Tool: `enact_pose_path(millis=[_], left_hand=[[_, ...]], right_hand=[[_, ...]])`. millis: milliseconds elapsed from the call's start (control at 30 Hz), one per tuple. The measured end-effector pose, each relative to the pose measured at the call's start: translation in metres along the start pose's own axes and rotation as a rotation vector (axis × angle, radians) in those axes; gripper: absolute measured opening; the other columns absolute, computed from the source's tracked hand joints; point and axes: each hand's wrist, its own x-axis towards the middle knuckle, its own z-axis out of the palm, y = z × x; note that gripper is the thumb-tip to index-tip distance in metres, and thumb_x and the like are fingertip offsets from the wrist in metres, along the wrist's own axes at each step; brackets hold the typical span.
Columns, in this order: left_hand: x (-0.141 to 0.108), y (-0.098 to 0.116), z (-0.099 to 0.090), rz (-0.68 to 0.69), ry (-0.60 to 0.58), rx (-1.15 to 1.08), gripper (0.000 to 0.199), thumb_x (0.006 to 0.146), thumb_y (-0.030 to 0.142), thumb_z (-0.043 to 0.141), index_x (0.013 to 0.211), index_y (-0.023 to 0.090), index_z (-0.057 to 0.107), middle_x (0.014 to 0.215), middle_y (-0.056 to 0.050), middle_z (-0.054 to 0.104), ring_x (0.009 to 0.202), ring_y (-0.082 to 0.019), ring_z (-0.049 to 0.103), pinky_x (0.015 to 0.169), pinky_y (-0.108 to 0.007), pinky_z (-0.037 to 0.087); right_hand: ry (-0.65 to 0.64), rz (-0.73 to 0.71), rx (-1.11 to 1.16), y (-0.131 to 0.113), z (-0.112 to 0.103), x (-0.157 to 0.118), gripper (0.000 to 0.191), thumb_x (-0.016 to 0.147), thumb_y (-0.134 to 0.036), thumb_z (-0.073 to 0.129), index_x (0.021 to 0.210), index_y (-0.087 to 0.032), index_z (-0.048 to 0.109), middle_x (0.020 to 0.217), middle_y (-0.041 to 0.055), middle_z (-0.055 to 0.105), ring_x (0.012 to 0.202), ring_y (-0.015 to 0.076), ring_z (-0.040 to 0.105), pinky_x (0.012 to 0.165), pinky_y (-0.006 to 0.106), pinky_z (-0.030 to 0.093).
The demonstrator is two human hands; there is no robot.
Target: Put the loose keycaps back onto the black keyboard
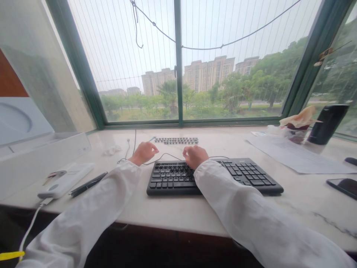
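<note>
A black keyboard (186, 184) lies on the light marbled desk, with keycaps off part of its upper rows. My right hand (195, 156) is over the keyboard's back edge, fingers curled together; anything between the fingertips is hidden. Left of it, my left hand (144, 152) hovers just behind the keyboard's back left corner. Its thumb and fingers are drawn into a pinch, and I cannot make out anything in them. Loose black keycaps (177, 140) stand in neat rows on the desk behind both hands.
A pen (87, 185), a white power bank (65, 180) with a key on it and a white box (41, 156) are at left. Paper sheets (295, 154), a dark cylinder (328, 124) and a phone (344, 187) lie right. A thin cable (167, 154) runs behind the keyboard.
</note>
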Motion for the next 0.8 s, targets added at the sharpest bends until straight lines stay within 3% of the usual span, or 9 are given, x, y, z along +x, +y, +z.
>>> enact_pose_path(millis=[333,500,667,800], left_hand=[[0.010,-0.011,0.012,0.024,-0.030,0.121,0.036,0.086,0.043,0.051,0.094,0.019,0.076,0.089,-0.010,0.074,0.082,-0.022,0.065,0.076,-0.029,0.044],[0.049,-0.014,0.022,-0.024,-0.117,0.164,0.036,0.085,0.044,0.053,0.105,0.023,0.072,0.091,-0.007,0.073,0.089,-0.021,0.064,0.081,-0.028,0.045],[0.094,-0.019,0.039,-0.056,-0.159,0.182,0.031,0.082,0.041,0.057,0.102,0.023,0.073,0.099,-0.006,0.073,0.095,-0.020,0.064,0.087,-0.026,0.045],[0.114,-0.025,0.050,-0.053,-0.175,0.196,0.031,0.081,0.042,0.059,0.100,0.022,0.074,0.100,-0.006,0.073,0.096,-0.021,0.064,0.087,-0.026,0.045]], right_hand=[[0.024,-0.054,-0.033,0.004,-0.007,-0.001,0.045,0.093,-0.042,0.041,0.085,-0.013,0.074,0.079,0.0173,0.070,0.079,0.0280,0.066,0.066,0.035,0.046],[0.036,-0.054,-0.043,0.004,-0.006,-0.002,0.045,0.093,-0.042,0.041,0.086,-0.013,0.074,0.077,0.0163,0.070,0.080,0.0267,0.067,0.066,0.033,0.046],[0.050,-0.060,-0.064,0.003,-0.005,-0.003,0.041,0.092,-0.040,0.043,0.087,-0.015,0.075,0.079,0.0147,0.071,0.080,0.0265,0.067,0.067,0.034,0.047],[0.048,-0.073,-0.059,0.001,-0.009,-0.006,0.038,0.093,-0.038,0.045,0.087,-0.015,0.075,0.081,0.0144,0.072,0.081,0.0252,0.067,0.071,0.033,0.046]])
